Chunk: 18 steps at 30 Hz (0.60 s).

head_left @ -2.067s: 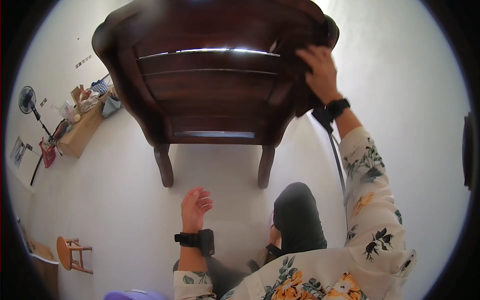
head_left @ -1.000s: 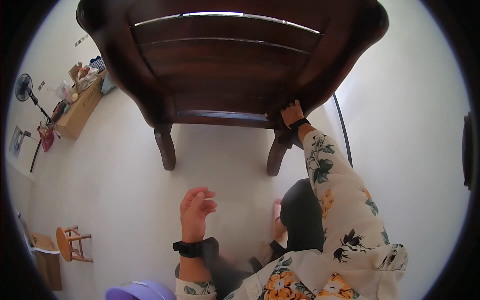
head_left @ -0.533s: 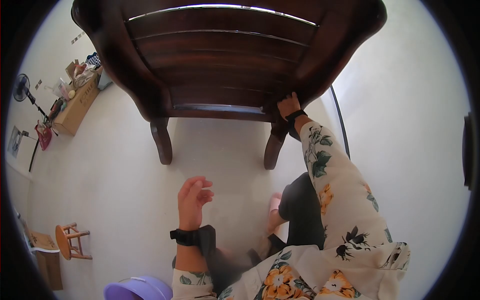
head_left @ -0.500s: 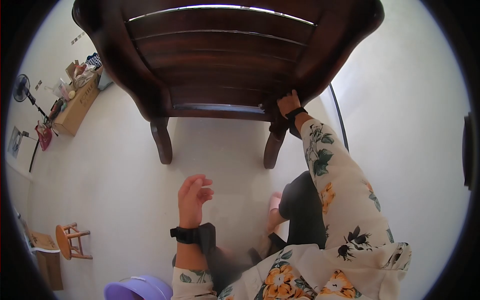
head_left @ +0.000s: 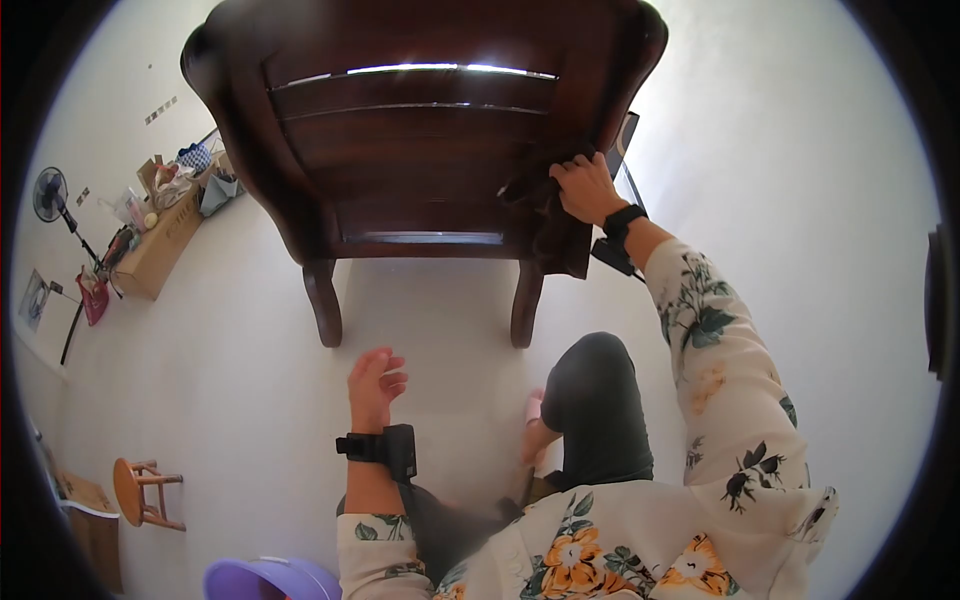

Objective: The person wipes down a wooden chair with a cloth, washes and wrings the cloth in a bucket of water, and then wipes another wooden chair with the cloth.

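A dark reddish-brown wooden chair (head_left: 420, 150) with slats and two visible curved legs fills the upper middle. At its right side my right hand (head_left: 588, 190) is closed on a dark cloth (head_left: 560, 238), which hangs down beside the lower right corner of the frame. The cloth is hard to tell from the dark wood. Below the left leg hangs my left hand (head_left: 376, 385), palm turned inward, fingers loosely bent and apart, holding nothing. Both wrists wear black bands.
A purple bucket (head_left: 270, 580) stands at the bottom left, with a small wooden stool (head_left: 145, 493) above it. Farther up on the left are a long cardboard box (head_left: 160, 250) with items on top and a standing fan (head_left: 50, 195). My bent knee (head_left: 598, 400) is below the chair.
My right hand has moved up and outward from the chair's lower right corner, and the dark cloth now shows beneath it. The view has shifted, and my left hand keeps its pose.
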Available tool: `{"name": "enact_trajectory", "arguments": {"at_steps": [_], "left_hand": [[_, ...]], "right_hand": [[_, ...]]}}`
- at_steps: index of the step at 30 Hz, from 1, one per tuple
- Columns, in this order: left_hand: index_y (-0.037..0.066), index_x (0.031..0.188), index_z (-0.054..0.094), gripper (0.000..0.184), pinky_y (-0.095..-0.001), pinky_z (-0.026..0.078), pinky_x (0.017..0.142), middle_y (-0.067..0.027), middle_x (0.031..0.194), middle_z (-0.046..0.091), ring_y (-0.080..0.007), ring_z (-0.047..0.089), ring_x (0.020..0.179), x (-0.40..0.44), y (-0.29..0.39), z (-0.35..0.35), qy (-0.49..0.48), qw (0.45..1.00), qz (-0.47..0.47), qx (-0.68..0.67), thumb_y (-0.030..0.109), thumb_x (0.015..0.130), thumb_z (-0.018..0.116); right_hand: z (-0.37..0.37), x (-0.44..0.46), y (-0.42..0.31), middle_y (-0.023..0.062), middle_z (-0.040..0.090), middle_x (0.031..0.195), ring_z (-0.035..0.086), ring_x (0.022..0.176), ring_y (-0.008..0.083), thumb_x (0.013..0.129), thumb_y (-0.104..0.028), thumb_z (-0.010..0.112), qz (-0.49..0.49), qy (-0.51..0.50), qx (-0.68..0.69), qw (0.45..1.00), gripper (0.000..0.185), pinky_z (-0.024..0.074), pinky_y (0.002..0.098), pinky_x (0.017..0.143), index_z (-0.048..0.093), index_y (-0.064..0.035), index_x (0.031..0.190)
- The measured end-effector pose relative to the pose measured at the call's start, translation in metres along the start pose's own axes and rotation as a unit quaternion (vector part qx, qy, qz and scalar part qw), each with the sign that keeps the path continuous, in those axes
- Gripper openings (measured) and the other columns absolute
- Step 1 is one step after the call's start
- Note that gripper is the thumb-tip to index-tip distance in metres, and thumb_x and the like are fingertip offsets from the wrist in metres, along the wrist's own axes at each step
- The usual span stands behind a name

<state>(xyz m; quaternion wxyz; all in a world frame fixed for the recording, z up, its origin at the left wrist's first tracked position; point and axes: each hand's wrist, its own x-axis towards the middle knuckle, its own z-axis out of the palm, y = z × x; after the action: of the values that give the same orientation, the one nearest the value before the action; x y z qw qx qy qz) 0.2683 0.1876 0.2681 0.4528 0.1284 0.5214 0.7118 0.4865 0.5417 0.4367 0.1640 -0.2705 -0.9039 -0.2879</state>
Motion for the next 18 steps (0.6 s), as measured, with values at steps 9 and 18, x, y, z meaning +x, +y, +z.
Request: {"name": "enact_trajectory", "arguments": {"at_steps": [9, 18], "left_hand": [[0.009, 0.128, 0.043, 0.057, -0.0363, 0.052, 0.073, -0.0155, 0.113, 0.056, -0.0244, 0.061, 0.091, -0.015, -0.007, 0.018, -0.179, 0.98, -0.068, 0.057, 0.044, 0.086, 0.057], [0.01, 0.132, 0.038, 0.06, -0.0418, 0.046, 0.093, -0.0138, 0.124, 0.05, -0.0278, 0.053, 0.11, -0.017, -0.025, 0.025, -0.199, 0.959, -0.054, -0.196, 0.053, 0.092, 0.041]], "right_hand": [[-0.022, -0.055, -0.116, 0.0163, 0.063, 0.107, 0.06, 0.1, 0.0264, 0.081, -0.021, 0.059, 0.16, -0.162, 0.627, 0.745, 0.04, 0.0444, 0.0343, 0.091, 0.056, -0.0006, 0.115], [-0.079, -0.085, -0.236, 0.0155, 0.051, 0.124, 0.053, 0.108, 0.0218, 0.087, -0.038, 0.058, -0.049, -0.334, 0.688, 0.643, 0.059, 0.044, 0.0326, 0.092, 0.043, -0.0019, 0.131]]}}
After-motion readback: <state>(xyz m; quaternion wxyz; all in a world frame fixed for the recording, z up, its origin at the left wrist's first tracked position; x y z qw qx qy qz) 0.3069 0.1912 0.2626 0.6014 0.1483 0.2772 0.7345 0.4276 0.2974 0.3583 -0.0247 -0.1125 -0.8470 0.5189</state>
